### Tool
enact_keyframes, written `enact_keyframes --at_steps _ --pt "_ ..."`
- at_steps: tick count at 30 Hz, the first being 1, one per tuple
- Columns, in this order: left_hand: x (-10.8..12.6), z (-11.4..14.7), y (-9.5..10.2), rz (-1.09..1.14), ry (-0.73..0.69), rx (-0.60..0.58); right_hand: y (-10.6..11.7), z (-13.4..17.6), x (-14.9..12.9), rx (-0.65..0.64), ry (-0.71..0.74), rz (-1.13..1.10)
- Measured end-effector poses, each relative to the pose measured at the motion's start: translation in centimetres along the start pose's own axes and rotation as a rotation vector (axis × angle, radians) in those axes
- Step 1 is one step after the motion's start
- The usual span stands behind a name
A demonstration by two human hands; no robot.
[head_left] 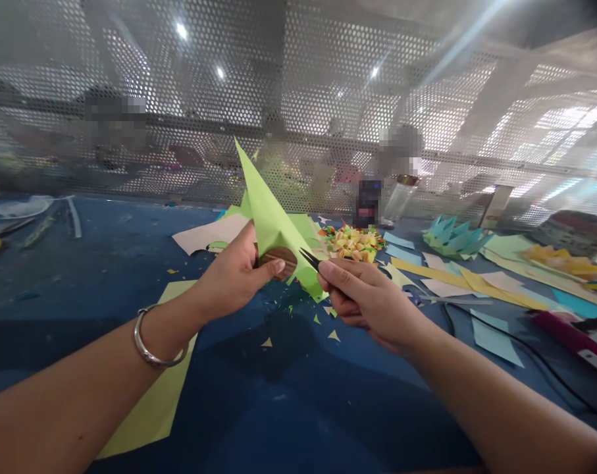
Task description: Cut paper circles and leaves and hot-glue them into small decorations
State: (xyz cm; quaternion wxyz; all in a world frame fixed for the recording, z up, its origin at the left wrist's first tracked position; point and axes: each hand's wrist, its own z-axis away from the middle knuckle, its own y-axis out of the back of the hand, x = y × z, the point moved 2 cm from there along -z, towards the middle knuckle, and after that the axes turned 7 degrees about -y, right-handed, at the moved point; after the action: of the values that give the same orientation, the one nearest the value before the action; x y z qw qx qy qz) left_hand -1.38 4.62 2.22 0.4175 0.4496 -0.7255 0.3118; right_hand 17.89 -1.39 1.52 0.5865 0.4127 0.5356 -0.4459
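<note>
My left hand (232, 273) is closed on a folded sheet of light green paper (273, 210), which stands tilted with a long point upward. Under the left thumb shows a brown, wood-grained rounded piece (284, 262); how it joins the paper I cannot tell. In my right hand (360, 293) is a pair of black tweezers (310, 257), gripped between thumb and fingers. Their two fine tips are slightly apart and lie right by the lower edge of the green paper. Small cut scraps (333, 336) are scattered on the blue table below.
Behind my right hand lies a heap of small folded paper pieces (355, 242). To the right are a blue folded-paper piece (456, 236), yellow strips (476, 283), a black cable (530, 359) and a purple power strip (569, 336). A yellow-green sheet (155, 408) lies under my left forearm.
</note>
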Motion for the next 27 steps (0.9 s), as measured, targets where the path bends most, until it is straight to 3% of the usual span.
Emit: enact_keyframes --at_steps 9,21,27 --pt "0.24 -0.01 -0.03 0.019 -0.005 -0.022 0.16 -0.51 0.53 0.036 -0.091 0.039" --pt "-0.13 0.23 -0.18 0.114 0.073 -0.068 0.21 -0.56 0.45 0.012 -0.051 0.015" --pt "-0.48 0.38 -0.38 0.139 0.113 -0.166 0.38 -0.61 0.36 -0.006 -0.029 -0.008"
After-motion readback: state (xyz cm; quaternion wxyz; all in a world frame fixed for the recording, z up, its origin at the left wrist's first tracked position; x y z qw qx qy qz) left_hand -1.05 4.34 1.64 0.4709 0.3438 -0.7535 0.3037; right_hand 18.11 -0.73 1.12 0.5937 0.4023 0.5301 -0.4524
